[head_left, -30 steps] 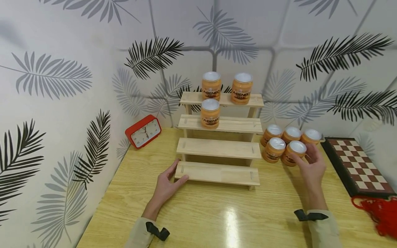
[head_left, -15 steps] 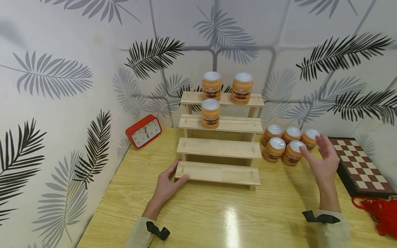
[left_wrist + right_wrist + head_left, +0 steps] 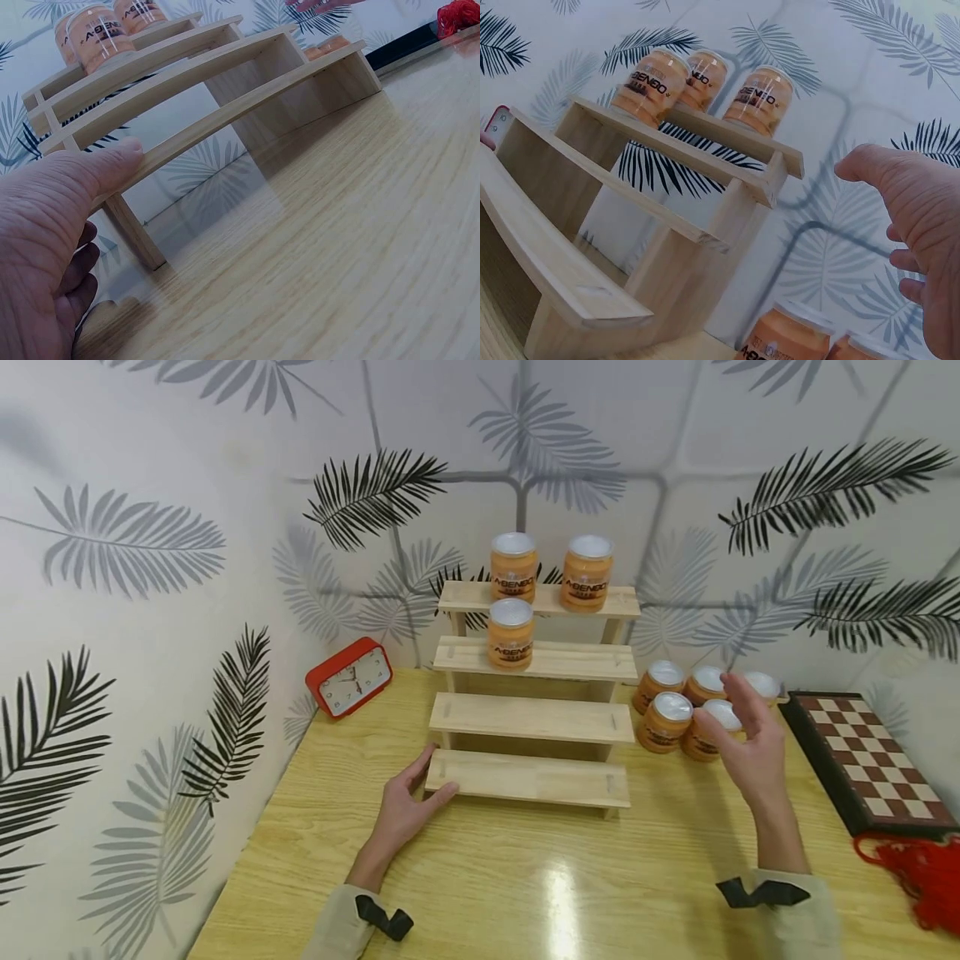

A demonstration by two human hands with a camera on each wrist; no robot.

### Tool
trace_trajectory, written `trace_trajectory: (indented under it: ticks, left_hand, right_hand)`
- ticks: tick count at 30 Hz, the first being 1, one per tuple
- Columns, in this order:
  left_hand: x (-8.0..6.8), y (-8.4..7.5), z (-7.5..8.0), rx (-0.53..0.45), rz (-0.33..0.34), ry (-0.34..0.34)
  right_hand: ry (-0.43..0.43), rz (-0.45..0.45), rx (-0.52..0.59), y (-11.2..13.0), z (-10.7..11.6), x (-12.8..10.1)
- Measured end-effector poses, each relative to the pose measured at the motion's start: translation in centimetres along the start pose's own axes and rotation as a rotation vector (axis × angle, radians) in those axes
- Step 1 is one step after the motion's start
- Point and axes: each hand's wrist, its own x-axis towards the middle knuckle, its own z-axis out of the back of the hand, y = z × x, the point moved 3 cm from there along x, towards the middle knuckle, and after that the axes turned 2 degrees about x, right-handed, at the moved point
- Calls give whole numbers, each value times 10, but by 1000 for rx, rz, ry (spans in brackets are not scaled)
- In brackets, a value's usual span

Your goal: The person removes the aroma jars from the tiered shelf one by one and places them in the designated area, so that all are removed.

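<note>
A stepped wooden rack (image 3: pixel 534 720) stands on the table against the wall. Two orange jars (image 3: pixel 512 565) with silver lids sit on its top step and one jar (image 3: pixel 510 633) on the step below. Several more jars (image 3: pixel 663 722) are clustered on the table to the rack's right. My left hand (image 3: pixel 408 802) rests on the table and its thumb (image 3: pixel 112 161) touches the left end of the lowest step. My right hand (image 3: pixel 742 739) hovers open above the cluster, fingers spread over the nearest jar (image 3: pixel 708 732), holding nothing.
A red alarm clock (image 3: pixel 347 677) leans at the back left. A chessboard (image 3: pixel 862 756) lies at the right, with a red tassel (image 3: pixel 926 877) in front of it. The wooden table (image 3: pixel 525 885) is walled at left and back.
My right hand swung out to the right, then came back left over the jar cluster. The left hand stayed on the lowest step.
</note>
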Motion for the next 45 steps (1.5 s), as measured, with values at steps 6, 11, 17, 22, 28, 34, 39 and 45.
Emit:
trace_trajectory:
  ticks: [6,11,17,22,28,34,39,45]
  left_hand:
    - [-1,0,-1,10,3,-2]
    - [1,2,0,12,20,-4]
    - [1,2,0,4,15,-2]
    - [1,2,0,9,17,0]
    - [1,2,1,4,30,-1]
    - [0,1,1,5,23,-4]
    - [1,1,1,13,6,-9]
    - [2,2,1,14,11,-5]
  right_hand:
    - [60,56,2,15,-16,1]
    - [138,122,47,30,-41,5]
    - [205,157,148,49,-68,9]
    - [268,187,167,59,-88,13]
    - [351,184,135,69,-118,16]
    - [426,190,111,75,-150,22]
    - [470,193,105,81,-172,28]
    - [500,164,121,82,-190,33]
